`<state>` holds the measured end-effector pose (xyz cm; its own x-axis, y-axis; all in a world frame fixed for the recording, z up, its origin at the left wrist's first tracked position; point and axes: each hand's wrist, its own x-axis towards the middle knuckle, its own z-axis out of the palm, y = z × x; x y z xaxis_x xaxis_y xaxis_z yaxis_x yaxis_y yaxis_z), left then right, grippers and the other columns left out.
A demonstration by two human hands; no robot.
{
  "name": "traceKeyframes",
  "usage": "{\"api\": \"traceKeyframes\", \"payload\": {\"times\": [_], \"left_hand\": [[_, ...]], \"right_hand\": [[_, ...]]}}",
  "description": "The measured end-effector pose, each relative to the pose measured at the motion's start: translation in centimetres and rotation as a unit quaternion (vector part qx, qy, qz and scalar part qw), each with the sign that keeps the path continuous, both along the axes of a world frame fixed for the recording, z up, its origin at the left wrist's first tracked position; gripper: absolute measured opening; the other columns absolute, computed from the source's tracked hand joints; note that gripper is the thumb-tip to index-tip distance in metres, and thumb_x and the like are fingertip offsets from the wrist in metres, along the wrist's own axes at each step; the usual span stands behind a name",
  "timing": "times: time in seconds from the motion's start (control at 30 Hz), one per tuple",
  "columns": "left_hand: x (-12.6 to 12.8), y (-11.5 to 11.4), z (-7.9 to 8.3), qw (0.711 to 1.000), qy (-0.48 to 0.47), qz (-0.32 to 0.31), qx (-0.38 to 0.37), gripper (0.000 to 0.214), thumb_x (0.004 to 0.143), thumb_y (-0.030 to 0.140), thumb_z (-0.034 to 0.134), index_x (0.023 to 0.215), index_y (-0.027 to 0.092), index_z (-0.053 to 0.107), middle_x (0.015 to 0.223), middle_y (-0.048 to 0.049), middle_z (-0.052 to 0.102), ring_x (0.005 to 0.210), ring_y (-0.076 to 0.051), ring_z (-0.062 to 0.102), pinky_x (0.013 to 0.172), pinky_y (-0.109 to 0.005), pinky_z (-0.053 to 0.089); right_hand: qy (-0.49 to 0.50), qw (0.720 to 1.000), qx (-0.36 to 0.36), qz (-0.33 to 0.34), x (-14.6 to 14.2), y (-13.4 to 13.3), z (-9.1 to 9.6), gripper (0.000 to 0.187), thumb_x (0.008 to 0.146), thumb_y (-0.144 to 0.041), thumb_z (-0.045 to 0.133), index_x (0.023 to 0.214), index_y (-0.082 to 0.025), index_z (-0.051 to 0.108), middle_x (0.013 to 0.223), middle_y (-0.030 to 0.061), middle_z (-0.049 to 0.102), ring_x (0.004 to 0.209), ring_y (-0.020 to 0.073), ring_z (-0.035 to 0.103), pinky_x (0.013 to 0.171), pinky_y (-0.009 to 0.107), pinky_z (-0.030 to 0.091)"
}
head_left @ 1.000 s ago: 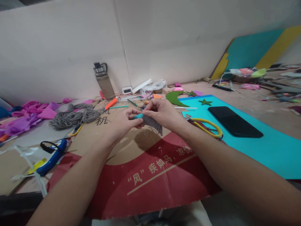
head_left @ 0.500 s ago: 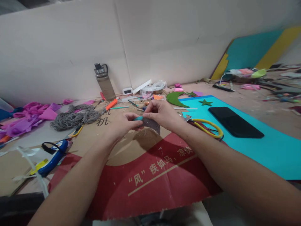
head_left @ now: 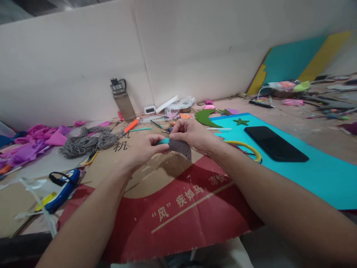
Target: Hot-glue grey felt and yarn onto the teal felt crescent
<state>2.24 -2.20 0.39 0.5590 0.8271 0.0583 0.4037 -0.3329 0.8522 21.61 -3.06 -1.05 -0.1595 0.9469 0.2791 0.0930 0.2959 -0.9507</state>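
A small teal piece (head_left: pixel 164 141) sits pinched between the thumb and fingers of my left hand (head_left: pixel 146 147). My right hand (head_left: pixel 192 134) has its thumb and fingertips closed on a dark grey, curved piece that looks like felt (head_left: pixel 181 148). The two pieces meet between my fingertips; whether they are joined I cannot tell. Both hands are held over a red and brown cardboard sheet (head_left: pixel 178 223) with printed characters. Yellow-handled scissors (head_left: pixel 255 150) lie beside my right forearm, their blades hidden behind it.
A black phone (head_left: pixel 275 143) and a green star (head_left: pixel 241 121) rest on a turquoise board (head_left: pixel 315 182). Near it lies a green crescent (head_left: pixel 205 117). Grey yarn (head_left: pixel 89 142), an orange-handled knife (head_left: pixel 131 125), a blue device (head_left: pixel 63 191) and a bottle (head_left: pixel 122 100) are to the left.
The grey piece has tilted slightly, so more of its flat side shows. Both hands keep their pinch in nearly the same place. The whole view has shifted a little.
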Motion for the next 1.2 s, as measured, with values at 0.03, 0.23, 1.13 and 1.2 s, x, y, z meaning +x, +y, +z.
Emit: {"api": "traceKeyframes", "payload": {"times": [0.03,0.23,1.13,1.2], "left_hand": [[0.0,0.0,0.0,1.000,0.000,-0.009,-0.003,0.021,0.077,0.038,0.067,0.080,0.017,0.070,0.079,-0.0024,0.069,0.075,-0.014,0.061,0.074,-0.028,0.046],[0.1,0.1,-0.4,0.994,-0.070,0.008,-0.089,0.027,0.074,0.042,0.071,0.082,0.017,0.072,0.079,-0.0041,0.070,0.072,-0.014,0.063,0.073,-0.028,0.050],[-1.9,1.4,0.8,0.964,0.073,0.181,0.180,0.018,0.078,0.034,0.061,0.074,0.020,0.070,0.063,0.0009,0.066,0.060,-0.016,0.059,0.062,-0.026,0.042],[-2.2,1.6,0.8,0.957,0.060,0.216,0.183,0.017,0.079,0.034,0.062,0.082,0.020,0.071,0.067,0.0005,0.068,0.059,-0.016,0.062,0.062,-0.026,0.043]], "right_hand": [[0.000,1.000,-0.002,-0.005,0.0,-0.1,0.1,0.024,0.066,-0.030,0.072,0.069,-0.019,0.052,0.066,-0.0023,0.057,0.061,0.0102,0.051,0.056,0.025,0.041],[-0.020,1.000,0.010,-0.011,-0.1,-0.3,0.3,0.022,0.068,-0.030,0.072,0.069,-0.019,0.053,0.067,-0.0017,0.059,0.061,0.0103,0.052,0.057,0.024,0.042],[-0.002,0.991,-0.053,0.120,0.1,-1.5,2.0,0.019,0.082,-0.029,0.059,0.096,-0.019,0.051,0.065,-0.0072,0.053,0.050,0.0077,0.053,0.054,0.023,0.046],[-0.034,0.989,-0.075,0.119,-0.2,-1.8,1.8,0.020,0.084,-0.029,0.057,0.101,-0.020,0.051,0.062,-0.0071,0.053,0.047,0.0083,0.052,0.049,0.023,0.046]]}}
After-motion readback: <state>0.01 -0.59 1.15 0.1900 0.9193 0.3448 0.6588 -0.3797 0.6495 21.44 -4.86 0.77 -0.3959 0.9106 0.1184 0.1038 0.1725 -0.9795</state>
